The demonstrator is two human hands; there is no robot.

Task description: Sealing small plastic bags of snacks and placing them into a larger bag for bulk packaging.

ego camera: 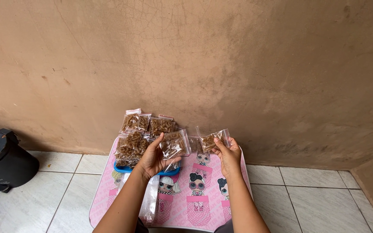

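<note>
A rough brown plastered wall (pixel 221 64) fills most of the view, and pale floor tiles (pixel 307 194) are seen below it. A small pink table (pixel 203 207), printed with cartoon doll figures, is set against the wall. At the far left a black pedal bin (pixel 3 157) is stood on the tiles, well apart from the table. On the table's left part a blue tray (pixel 124 168) is seen, and a heap of small clear bags (pixel 141 129) filled with brown pieces is piled on it and rises toward the wall. The tray is largely hidden by the left hand (pixel 152 159), which is raised in front of it. A filled clear bag (pixel 174 144) is grasped by that hand, thumb on the front and fingers behind. A length of clear plastic (pixel 151 198) is draped down over the table's near edge beneath the left forearm. The right hand (pixel 229 156) is closed on a smaller filled bag (pixel 214 139), pinched at its lower corner and held above the table, near the other bag but apart from it.
</note>
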